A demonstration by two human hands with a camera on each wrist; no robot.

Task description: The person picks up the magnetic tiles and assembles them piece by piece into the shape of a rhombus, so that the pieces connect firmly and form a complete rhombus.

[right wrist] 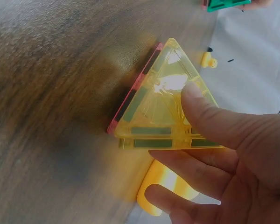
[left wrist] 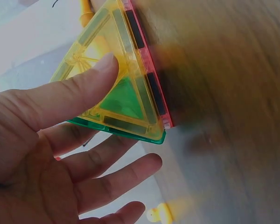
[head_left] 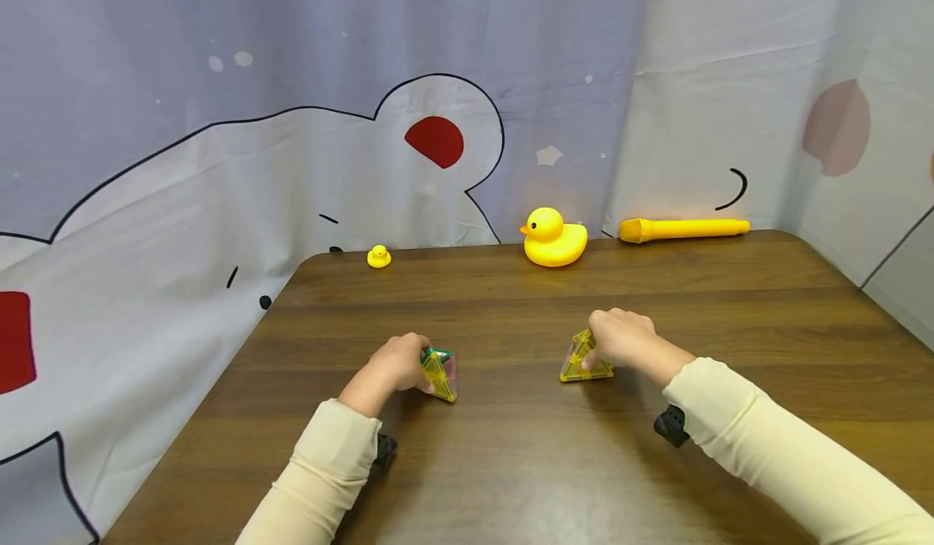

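My left hand [head_left: 399, 361] pinches a small group of translucent triangular magnetic tiles [head_left: 441, 376] over the left middle of the table. In the left wrist view the thumb presses a yellow tile [left wrist: 114, 28], with a green tile [left wrist: 130, 135] and a pink tile [left wrist: 149, 70] along its edges; the other fingers are spread behind. To the right, my right hand [head_left: 622, 336] pinches a similar tile group [head_left: 576, 366]. There, the right wrist view shows the thumb on a yellow triangle [right wrist: 149, 112], beside a pink tile [right wrist: 135, 88] and a second yellow tile [right wrist: 151, 143].
Along the back edge of the brown wooden table [head_left: 503, 464] stand a small yellow duck [head_left: 379, 257], a larger yellow duck [head_left: 554, 241] and a yellow microphone-shaped stick [head_left: 686, 229]. A printed curtain [head_left: 306, 172] hangs right behind the table.
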